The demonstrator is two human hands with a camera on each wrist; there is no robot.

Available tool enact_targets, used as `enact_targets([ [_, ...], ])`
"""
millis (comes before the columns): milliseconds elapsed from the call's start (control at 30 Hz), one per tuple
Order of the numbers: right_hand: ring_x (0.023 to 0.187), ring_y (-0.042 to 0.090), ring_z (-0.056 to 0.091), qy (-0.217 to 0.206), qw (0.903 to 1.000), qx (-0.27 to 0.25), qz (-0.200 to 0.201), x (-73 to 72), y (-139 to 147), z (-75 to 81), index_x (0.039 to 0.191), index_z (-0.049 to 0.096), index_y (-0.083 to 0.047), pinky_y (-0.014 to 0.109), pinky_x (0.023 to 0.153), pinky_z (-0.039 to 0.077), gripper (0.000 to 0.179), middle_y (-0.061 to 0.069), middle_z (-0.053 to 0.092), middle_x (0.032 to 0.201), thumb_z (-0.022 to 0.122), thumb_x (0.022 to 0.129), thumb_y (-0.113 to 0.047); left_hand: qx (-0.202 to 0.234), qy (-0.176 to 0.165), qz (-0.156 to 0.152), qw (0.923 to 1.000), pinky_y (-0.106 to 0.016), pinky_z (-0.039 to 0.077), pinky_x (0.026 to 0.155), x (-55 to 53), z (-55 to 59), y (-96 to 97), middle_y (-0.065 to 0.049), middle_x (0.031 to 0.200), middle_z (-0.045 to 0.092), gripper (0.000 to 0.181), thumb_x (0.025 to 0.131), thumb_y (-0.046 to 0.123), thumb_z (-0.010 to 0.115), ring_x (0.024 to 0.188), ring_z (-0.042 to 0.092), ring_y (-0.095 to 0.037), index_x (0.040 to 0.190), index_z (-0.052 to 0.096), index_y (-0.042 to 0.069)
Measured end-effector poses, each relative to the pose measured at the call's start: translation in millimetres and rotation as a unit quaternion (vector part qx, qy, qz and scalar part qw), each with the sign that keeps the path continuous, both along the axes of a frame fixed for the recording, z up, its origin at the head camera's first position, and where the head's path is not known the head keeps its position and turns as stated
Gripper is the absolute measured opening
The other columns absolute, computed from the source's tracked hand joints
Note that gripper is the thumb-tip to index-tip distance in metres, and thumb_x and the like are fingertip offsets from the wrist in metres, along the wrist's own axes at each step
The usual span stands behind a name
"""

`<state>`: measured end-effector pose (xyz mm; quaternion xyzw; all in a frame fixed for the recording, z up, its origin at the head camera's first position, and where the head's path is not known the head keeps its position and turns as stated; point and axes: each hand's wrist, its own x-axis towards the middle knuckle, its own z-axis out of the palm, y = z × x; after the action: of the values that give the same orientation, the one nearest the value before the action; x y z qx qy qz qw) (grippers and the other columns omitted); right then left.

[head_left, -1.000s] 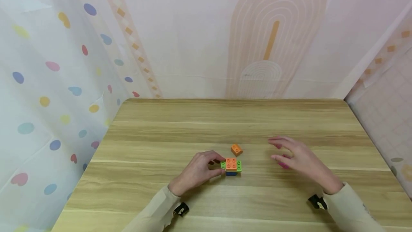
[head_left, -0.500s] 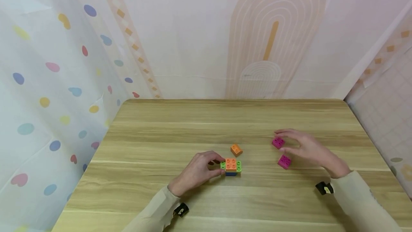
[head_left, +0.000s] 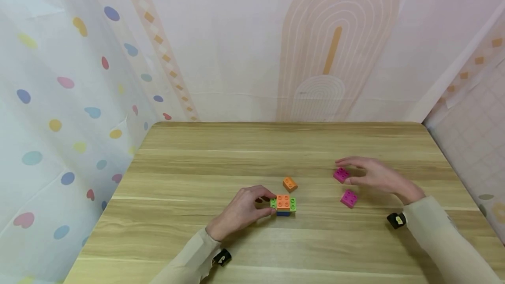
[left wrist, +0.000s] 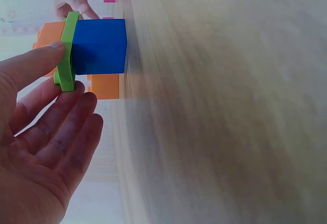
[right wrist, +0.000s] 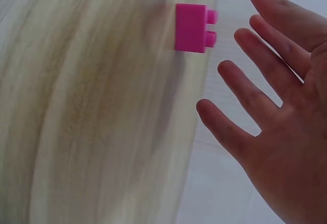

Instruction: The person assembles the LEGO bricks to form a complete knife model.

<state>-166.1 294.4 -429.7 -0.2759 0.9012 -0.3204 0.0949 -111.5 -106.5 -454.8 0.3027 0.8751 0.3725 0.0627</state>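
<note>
Brick stack [head_left: 283, 203] pinched in left grip [head_left: 241, 207], magenta brick [head_left: 341, 175] below spread, empty right grip [head_left: 378, 177]

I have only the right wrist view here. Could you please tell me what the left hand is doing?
Observer: The left hand pinches the green brick of a small stack.
Operator: Thank you. In which order are the colours of this stack?
Observer: An orange brick on top, green in the middle, a blue brick at the bottom.
Operator: And is there any loose brick close to it?
Observer: Yes, a loose orange brick lies just beyond it.
</note>
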Motion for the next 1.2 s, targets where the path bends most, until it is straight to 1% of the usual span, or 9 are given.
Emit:
enact_targets([
  [167, 0.128, 0.041, 0.058, -0.037, 0.9993, -0.005, 0.005, -4.2, 0, -5.7, 0.141, 0.062, -0.007, 0.065, 0.104, 0.046, 0.046, 0.017, 0.06, 0.144, 0.073, 0.098, -0.022, -0.004, -0.002, 0.003, 1.0, -0.028, 0.059, 0.084, 0.6, 1.0, 0.0, -0.003, 0.111, 0.074, 0.024, 0.091, 0.017, 0.082, 0.097, 0.07, -0.017, 0.112, 0.074, 0.008],
  [267, 0.127, 0.04, 0.058, -0.047, 0.9988, -0.008, 0.005, -5.0, 0, -8.0, 0.141, 0.062, -0.007, 0.064, 0.104, 0.047, 0.046, 0.018, 0.058, 0.146, 0.073, 0.099, -0.022, -0.007, -0.004, 0.004, 1.0, -0.027, 0.058, 0.085, 0.9, 0.9, 0.1, -0.003, 0.112, 0.074, 0.025, 0.091, 0.017, 0.082, 0.097, 0.07, -0.018, 0.113, 0.074, 0.008],
  [367, 0.126, 0.039, 0.058, -0.05, 0.9987, -0.007, 0.006, -5.7, 1, -9.8, 0.141, 0.062, -0.007, 0.062, 0.103, 0.047, 0.046, 0.019, 0.057, 0.146, 0.072, 0.099, -0.022, -0.008, -0.004, 0.004, 1.0, -0.027, 0.058, 0.084, 1.1, 0.6, 0.0, -0.003, 0.112, 0.074, 0.025, 0.091, 0.017, 0.082, 0.097, 0.07, -0.018, 0.113, 0.074, 0.008],
  [433, 0.123, 0.036, 0.06, -0.05, 0.9987, -0.004, 0.009, -6.7, 2, -10.8, 0.141, 0.062, -0.007, 0.059, 0.102, 0.049, 0.045, 0.018, 0.059, 0.144, 0.072, 0.099, -0.021, -0.008, -0.003, 0.004, 1.0, -0.027, 0.058, 0.084, 1.2, 0.3, 0.1, -0.003, 0.112, 0.074, 0.025, 0.091, 0.017, 0.082, 0.097, 0.07, -0.017, 0.113, 0.074, 0.008],
  [600, 0.113, 0.027, 0.063, -0.039, 0.9991, 0.007, 0.013, -10.7, 3, -15.6, 0.138, 0.064, -0.006, 0.045, 0.096, 0.053, 0.041, 0.015, 0.066, 0.134, 0.072, 0.098, -0.012, -0.006, -0.001, 0.004, 1.0, -0.027, 0.058, 0.084, 1.3, 0.5, 0.3, -0.004, 0.112, 0.074, 0.025, 0.091, 0.017, 0.082, 0.097, 0.07, -0.017, 0.113, 0.074, 0.007],
  [733, 0.111, 0.027, 0.064, -0.03, 0.9995, 0.009, 0.002, -11.5, 1, -17.3, 0.134, 0.067, -0.005, 0.042, 0.094, 0.054, 0.037, 0.013, 0.069, 0.127, 0.071, 0.097, -0.009, -0.004, -0.002, 0.003, 1.0, -0.027, 0.059, 0.084, 1.2, 1.2, 0.2, -0.004, 0.112, 0.074, 0.025, 0.091, 0.016, 0.082, 0.097, 0.07, -0.018, 0.113, 0.074, 0.006],
  [933, 0.11, 0.031, 0.067, -0.02, 0.9993, 0.003, -0.032, -7.7, -3, -15.7, 0.128, 0.069, -0.003, 0.047, 0.092, 0.057, 0.031, 0.014, 0.07, 0.122, 0.072, 0.098, -0.01, -0.001, -0.001, 0.002, 1.0, -0.028, 0.059, 0.084, 0.7, 0.8, 0.0, -0.005, 0.113, 0.074, 0.025, 0.091, 0.016, 0.081, 0.097, 0.07, -0.019, 0.113, 0.074, 0.006],
  [1033, 0.111, 0.036, 0.067, -0.005, 0.9992, -0.005, -0.039, -3.7, -5, -13.7, 0.128, 0.069, -0.001, 0.052, 0.094, 0.057, 0.031, 0.017, 0.069, 0.124, 0.072, 0.097, -0.009, 0.002, -0.001, 0.002, 1.0, -0.028, 0.059, 0.084, 1.0, 0.0, 0.0, -0.005, 0.113, 0.074, 0.025, 0.091, 0.016, 0.081, 0.097, 0.07, -0.019, 0.113, 0.074, 0.006],
  [1200, 0.115, 0.039, 0.066, 0.025, 0.9985, -0.016, -0.046, 3.6, -8, -8.0, 0.128, 0.069, -0.002, 0.054, 0.097, 0.055, 0.032, 0.016, 0.069, 0.126, 0.073, 0.097, -0.008, 0.003, 0.0, 0.002, 1.0, -0.027, 0.059, 0.084, 1.4, -0.9, 0.2, -0.004, 0.112, 0.074, 0.026, 0.091, 0.017, 0.082, 0.097, 0.07, -0.018, 0.113, 0.074, 0.006],
])
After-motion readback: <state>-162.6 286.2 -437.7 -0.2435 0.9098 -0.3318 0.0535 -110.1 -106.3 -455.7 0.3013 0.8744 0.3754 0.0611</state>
